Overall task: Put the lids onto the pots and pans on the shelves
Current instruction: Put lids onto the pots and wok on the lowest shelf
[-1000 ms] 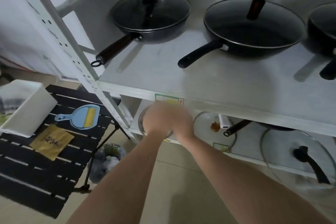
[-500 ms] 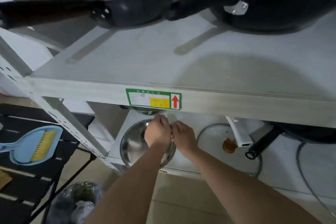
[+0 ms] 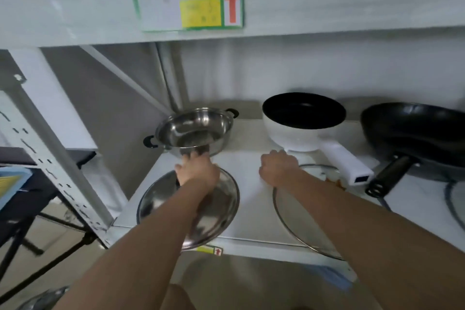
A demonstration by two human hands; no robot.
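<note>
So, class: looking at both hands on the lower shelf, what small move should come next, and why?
Probably lift the steel lid and carry it back onto the steel pot. The left hand is over the lid's centre, seemingly at its knob, though the grip itself is hidden. The pot stands open just behind it. The right hand rests beside the glass lid.

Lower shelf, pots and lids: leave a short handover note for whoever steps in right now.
Left hand: over the steel lid, at its knob; grip hidden.
Right hand: loosely closed at the glass lid's far rim, holding nothing that shows.
Steel pot, white pot and black pan stand uncovered at the back.
Done on this shelf: nothing.
Left: steel lid onto steel pot, then the other lids.
</note>
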